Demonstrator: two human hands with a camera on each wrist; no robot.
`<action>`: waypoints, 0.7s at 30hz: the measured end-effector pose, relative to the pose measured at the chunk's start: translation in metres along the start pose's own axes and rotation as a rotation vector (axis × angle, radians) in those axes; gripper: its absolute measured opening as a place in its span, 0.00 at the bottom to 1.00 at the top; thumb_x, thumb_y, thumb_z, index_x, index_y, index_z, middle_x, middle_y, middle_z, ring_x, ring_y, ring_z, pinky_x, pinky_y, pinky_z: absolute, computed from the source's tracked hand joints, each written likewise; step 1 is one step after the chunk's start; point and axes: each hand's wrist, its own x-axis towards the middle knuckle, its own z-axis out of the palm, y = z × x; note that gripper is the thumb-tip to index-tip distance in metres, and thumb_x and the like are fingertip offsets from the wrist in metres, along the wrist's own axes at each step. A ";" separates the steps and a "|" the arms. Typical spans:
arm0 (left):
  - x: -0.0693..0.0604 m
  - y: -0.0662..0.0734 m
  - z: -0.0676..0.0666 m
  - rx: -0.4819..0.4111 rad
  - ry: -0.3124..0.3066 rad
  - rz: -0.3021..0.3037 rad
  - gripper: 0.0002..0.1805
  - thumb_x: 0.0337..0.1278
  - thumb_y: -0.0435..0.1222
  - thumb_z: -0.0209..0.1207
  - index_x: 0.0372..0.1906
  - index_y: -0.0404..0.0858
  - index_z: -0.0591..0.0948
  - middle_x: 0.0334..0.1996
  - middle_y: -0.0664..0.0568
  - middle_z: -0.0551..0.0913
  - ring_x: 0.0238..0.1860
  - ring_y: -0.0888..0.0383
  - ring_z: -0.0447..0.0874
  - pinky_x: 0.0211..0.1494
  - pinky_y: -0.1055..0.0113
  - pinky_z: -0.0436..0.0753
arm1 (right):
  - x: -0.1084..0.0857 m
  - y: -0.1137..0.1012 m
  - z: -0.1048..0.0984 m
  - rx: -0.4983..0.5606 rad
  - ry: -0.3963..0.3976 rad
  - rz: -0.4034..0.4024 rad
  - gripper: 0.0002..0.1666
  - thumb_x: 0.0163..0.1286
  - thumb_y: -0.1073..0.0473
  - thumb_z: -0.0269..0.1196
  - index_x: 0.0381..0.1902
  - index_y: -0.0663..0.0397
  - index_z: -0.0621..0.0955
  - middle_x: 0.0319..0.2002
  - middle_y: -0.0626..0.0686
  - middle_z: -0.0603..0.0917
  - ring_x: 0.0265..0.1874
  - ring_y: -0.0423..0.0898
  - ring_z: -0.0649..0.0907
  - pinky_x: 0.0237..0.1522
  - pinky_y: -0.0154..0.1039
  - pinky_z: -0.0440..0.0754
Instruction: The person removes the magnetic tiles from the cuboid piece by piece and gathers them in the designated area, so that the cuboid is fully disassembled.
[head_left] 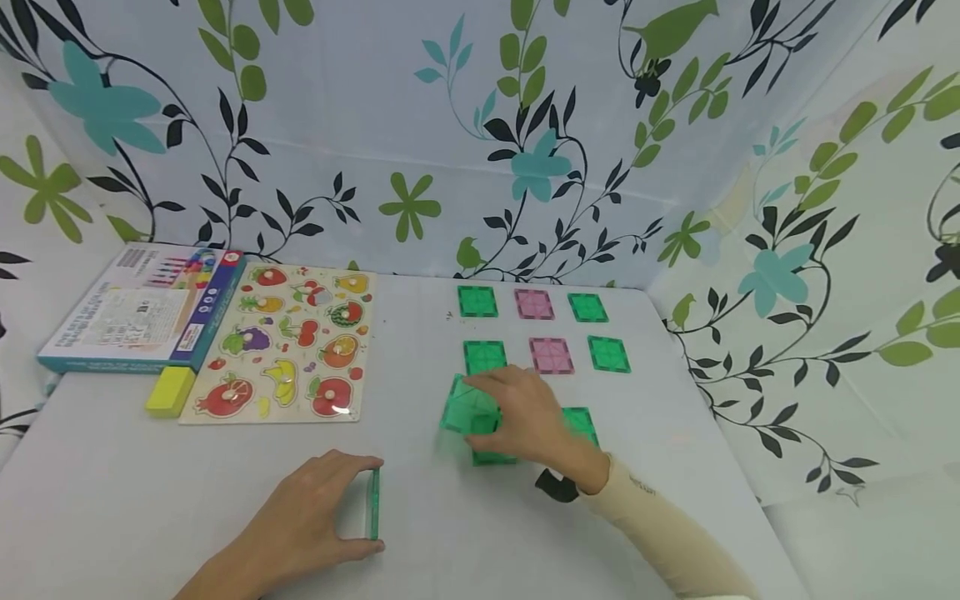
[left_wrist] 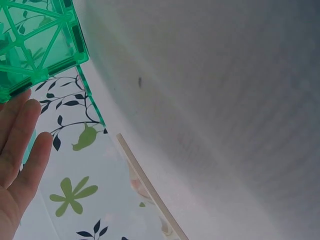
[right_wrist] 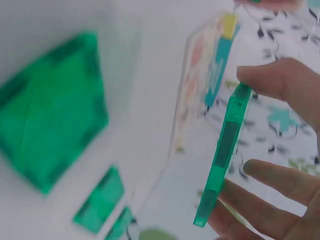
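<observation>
My left hand [head_left: 288,521] pinches a green translucent square tile [head_left: 374,504] by its edges, standing on edge between thumb and fingers. Its ribbed face fills a corner of the left wrist view, where the tile [left_wrist: 42,37] rests against the fingertips. With thumb and fingers my right hand [head_left: 532,417] grips another green tile [right_wrist: 222,155], tilted above the table. Just below it a flat green tile [head_left: 495,458] lies partly hidden by that hand. Behind are green tiles [head_left: 485,357] and pink tiles [head_left: 551,356] in spaced rows; one green tile [head_left: 581,423] peeks past the right wrist.
At the left, a fruit puzzle board [head_left: 300,333] lies beside a flat box [head_left: 127,308], with a yellow block [head_left: 171,392] at their near corner. A dark object [head_left: 557,485] shows under the right wrist. Patterned cloth [head_left: 405,150] hangs behind the white table [head_left: 420,542].
</observation>
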 end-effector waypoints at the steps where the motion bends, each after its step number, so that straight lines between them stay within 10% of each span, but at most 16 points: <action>1: 0.000 0.000 0.000 0.000 -0.002 -0.002 0.45 0.28 0.60 0.82 0.59 0.50 0.80 0.50 0.63 0.86 0.48 0.64 0.83 0.53 0.57 0.89 | -0.002 0.008 -0.005 0.006 0.005 0.017 0.43 0.44 0.42 0.83 0.59 0.47 0.85 0.53 0.49 0.89 0.51 0.48 0.86 0.49 0.45 0.86; 13: 0.001 0.001 -0.002 0.000 -0.030 -0.008 0.45 0.29 0.58 0.82 0.60 0.50 0.80 0.50 0.62 0.85 0.48 0.64 0.82 0.54 0.55 0.88 | -0.066 0.138 -0.048 -0.004 -0.246 0.426 0.48 0.46 0.48 0.81 0.66 0.53 0.80 0.59 0.59 0.86 0.56 0.59 0.84 0.55 0.61 0.84; 21: 0.001 0.001 -0.002 -0.015 -0.048 -0.019 0.44 0.30 0.59 0.81 0.60 0.50 0.80 0.51 0.61 0.85 0.48 0.63 0.82 0.54 0.55 0.88 | -0.118 0.190 -0.046 -0.042 -0.430 0.516 0.51 0.44 0.51 0.84 0.67 0.58 0.78 0.58 0.62 0.85 0.54 0.60 0.83 0.55 0.60 0.83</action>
